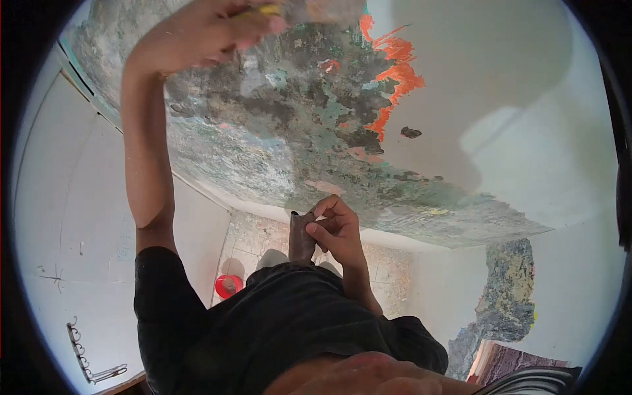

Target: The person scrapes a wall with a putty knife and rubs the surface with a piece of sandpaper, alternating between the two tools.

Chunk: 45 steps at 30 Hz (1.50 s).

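Note:
My left hand is raised against the wall at the top, its fingers closed round a yellow-edged tool. Motion blur and the frame edge hide the tool's exact kind. Lower down, in front of my body, my right hand pinches the upper edge of a dark brown curled sheet, which looks like a strip of sandpaper. Ahead stands the wall, its white coat giving way to a rough patch of grey, green and pink layers. Orange paint shows along that patch's ragged edge.
A red bucket is on the spattered tile floor near my feet. On the left are a white panel and a metal hook rack. Another stripped patch marks the wall at the right, above a striped cloth.

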{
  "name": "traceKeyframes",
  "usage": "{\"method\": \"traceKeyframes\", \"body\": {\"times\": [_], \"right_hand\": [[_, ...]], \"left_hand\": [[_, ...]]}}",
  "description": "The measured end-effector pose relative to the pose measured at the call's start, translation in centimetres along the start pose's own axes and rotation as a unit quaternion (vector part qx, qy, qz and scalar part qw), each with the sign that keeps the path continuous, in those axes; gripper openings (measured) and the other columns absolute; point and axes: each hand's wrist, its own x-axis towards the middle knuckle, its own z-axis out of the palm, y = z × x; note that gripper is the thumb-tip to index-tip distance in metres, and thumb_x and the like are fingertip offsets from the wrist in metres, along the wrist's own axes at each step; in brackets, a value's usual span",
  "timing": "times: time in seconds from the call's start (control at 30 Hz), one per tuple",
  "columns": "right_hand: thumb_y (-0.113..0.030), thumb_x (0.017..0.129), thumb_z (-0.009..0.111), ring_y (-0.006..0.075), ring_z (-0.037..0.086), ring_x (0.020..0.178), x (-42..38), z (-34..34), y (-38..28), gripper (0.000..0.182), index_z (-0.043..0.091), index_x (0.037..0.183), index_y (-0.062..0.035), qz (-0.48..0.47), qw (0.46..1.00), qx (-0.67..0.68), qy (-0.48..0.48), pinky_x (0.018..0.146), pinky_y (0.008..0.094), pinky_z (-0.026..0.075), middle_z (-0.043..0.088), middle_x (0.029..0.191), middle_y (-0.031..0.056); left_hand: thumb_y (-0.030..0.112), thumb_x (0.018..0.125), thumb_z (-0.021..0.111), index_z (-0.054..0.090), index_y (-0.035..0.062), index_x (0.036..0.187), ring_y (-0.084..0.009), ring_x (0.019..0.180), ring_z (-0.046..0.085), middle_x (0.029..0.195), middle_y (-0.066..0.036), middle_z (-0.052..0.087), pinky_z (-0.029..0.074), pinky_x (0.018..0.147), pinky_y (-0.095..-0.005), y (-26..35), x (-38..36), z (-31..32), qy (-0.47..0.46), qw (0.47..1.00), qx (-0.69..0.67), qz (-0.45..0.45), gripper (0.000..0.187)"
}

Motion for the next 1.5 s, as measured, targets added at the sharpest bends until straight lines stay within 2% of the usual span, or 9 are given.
{"method": "traceKeyframes", "body": {"times": [0.07, 0.1, 0.2, 0.23, 0.33, 0.77, 1.27, 1.37, 1.5], "right_hand": [[0.001, 0.085, 0.068, 0.0021, 0.057, 0.063, -0.3, 0.3, -0.3, 0.025, 0.049, 0.100, -0.0061, -0.022, 1.000, -0.009, 0.000, 0.044, 0.0159, 0.037, 0.062, 0.092, 0.0040], [0.001, 0.085, 0.068, 0.0018, 0.056, 0.062, -0.2, 0.1, -0.3, 0.025, 0.049, 0.100, -0.0061, -0.023, 1.000, -0.006, 0.005, 0.044, 0.0161, 0.037, 0.062, 0.092, 0.0039], [0.001, 0.086, 0.068, 0.0012, 0.054, 0.060, -0.3, 0.0, 0.2, 0.025, 0.049, 0.100, -0.0062, -0.015, 1.000, -0.002, 0.017, 0.043, 0.0166, 0.036, 0.062, 0.090, 0.0034], [0.001, 0.086, 0.068, 0.0011, 0.054, 0.059, 0.0, 0.3, 0.0, 0.024, 0.049, 0.100, -0.0062, -0.012, 1.000, -0.006, 0.020, 0.043, 0.0167, 0.036, 0.061, 0.089, 0.0032], [0.002, 0.086, 0.067, 0.0011, 0.054, 0.060, -0.5, 0.1, -0.4, 0.024, 0.049, 0.100, -0.0066, -0.016, 1.000, -0.012, 0.021, 0.044, 0.0167, 0.036, 0.061, 0.088, 0.0024], [0.003, 0.086, 0.066, 0.0041, 0.059, 0.072, 0.4, 1.3, 0.3, 0.023, 0.050, 0.099, -0.0070, 0.000, 1.000, -0.017, -0.014, 0.056, 0.0182, 0.045, 0.059, 0.093, 0.0017], [0.001, 0.086, 0.067, 0.0024, 0.058, 0.066, 0.5, 1.6, 0.2, 0.022, 0.050, 0.098, -0.0066, 0.015, 1.000, -0.018, -0.020, 0.052, 0.0180, 0.042, 0.060, 0.091, 0.0014], [0.001, 0.086, 0.067, 0.0024, 0.058, 0.067, 0.3, 1.7, 0.4, 0.022, 0.050, 0.098, -0.0064, 0.024, 1.000, -0.008, -0.017, 0.052, 0.0181, 0.042, 0.059, 0.090, 0.0013], [0.001, 0.086, 0.067, 0.0022, 0.058, 0.067, -0.2, 1.1, 0.4, 0.022, 0.050, 0.097, -0.0064, 0.040, 0.999, -0.026, -0.026, 0.051, 0.0178, 0.042, 0.059, 0.089, 0.0011]], "left_hand": [[0.036, 0.097, 0.057, 0.061, 0.0097, 0.111, 0.0019, 0.040, 0.033, 0.057, 0.008, 0.040, 0.025, 0.034, -0.0168, -1.9, -0.5, 0.7, 0.036, 0.997, -0.057, -0.038, 0.030], [0.036, 0.097, 0.057, 0.062, 0.0109, 0.109, 0.0019, 0.042, 0.035, 0.059, 0.009, 0.041, 0.025, 0.035, -0.0161, -2.2, -0.2, 1.1, 0.012, 0.998, -0.063, -0.005, 0.029], [0.037, 0.097, 0.058, 0.062, 0.0121, 0.105, 0.0021, 0.043, 0.035, 0.059, 0.009, 0.042, 0.025, 0.035, -0.0159, -0.4, -0.5, 2.9, 0.074, 0.994, -0.083, -0.011, 0.027], [0.035, 0.097, 0.057, 0.061, 0.0116, 0.103, 0.0023, 0.043, 0.036, 0.059, 0.008, 0.042, 0.025, 0.035, -0.0160, -0.9, -0.5, 2.0, 0.024, 0.994, -0.101, -0.036, 0.025], [0.032, 0.098, 0.056, 0.060, 0.0106, 0.103, 0.0018, 0.043, 0.036, 0.059, 0.008, 0.042, 0.026, 0.035, -0.0164, -2.1, -1.5, 3.4, 0.090, 0.991, -0.084, -0.056, 0.023], [0.030, 0.097, 0.057, 0.063, 0.0100, 0.104, -0.0006, 0.041, 0.035, 0.060, 0.006, 0.044, 0.024, 0.035, -0.0185, -2.0, -2.2, 5.7, 0.111, 0.970, -0.210, -0.056, 0.022], [0.033, 0.096, 0.060, 0.064, 0.0102, 0.102, 0.0004, 0.041, 0.035, 0.059, 0.006, 0.045, 0.023, 0.034, -0.0180, -2.8, -2.4, 6.2, 0.112, 0.958, -0.250, -0.084, 0.024], [0.030, 0.097, 0.057, 0.059, 0.0112, 0.087, 0.0011, 0.041, 0.036, 0.057, 0.007, 0.044, 0.025, 0.034, -0.0178, -1.8, -1.7, 6.1, 0.106, 0.968, -0.221, -0.054, 0.021], [0.031, 0.096, 0.058, 0.060, 0.0111, 0.089, 0.0010, 0.041, 0.034, 0.057, 0.007, 0.044, 0.024, 0.034, -0.0177, -1.8, -2.1, 6.0, 0.113, 0.961, -0.238, -0.081, 0.022]]}}
